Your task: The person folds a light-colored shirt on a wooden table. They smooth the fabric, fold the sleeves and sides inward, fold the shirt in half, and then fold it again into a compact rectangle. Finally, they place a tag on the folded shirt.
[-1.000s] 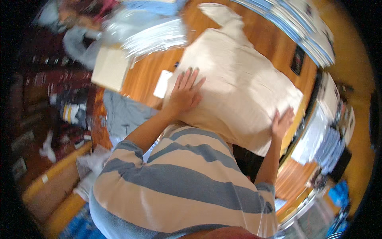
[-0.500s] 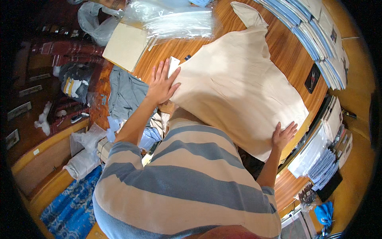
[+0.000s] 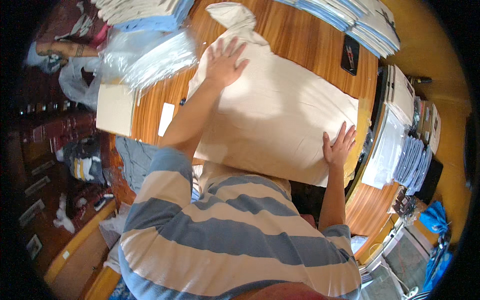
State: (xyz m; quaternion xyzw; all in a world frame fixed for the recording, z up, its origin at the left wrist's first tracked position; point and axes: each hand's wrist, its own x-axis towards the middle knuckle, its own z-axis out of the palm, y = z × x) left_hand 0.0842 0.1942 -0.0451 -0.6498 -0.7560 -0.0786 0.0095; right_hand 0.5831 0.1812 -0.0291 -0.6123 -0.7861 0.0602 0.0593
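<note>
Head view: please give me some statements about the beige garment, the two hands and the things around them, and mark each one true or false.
1. The left hand lies flat, fingers spread, on the beige garment. True.
2. The right hand holds a dark phone. False: it rests on the garment's edge; the dark phone lies apart on the wooden table.
3. The garment is folded into a small square. False: it is spread wide over the table.
4. Clear plastic bags lie left of the garment. True.
5. A flat cardboard sheet lies on the garment. False: it lies beside it, at the table's left edge.
</note>
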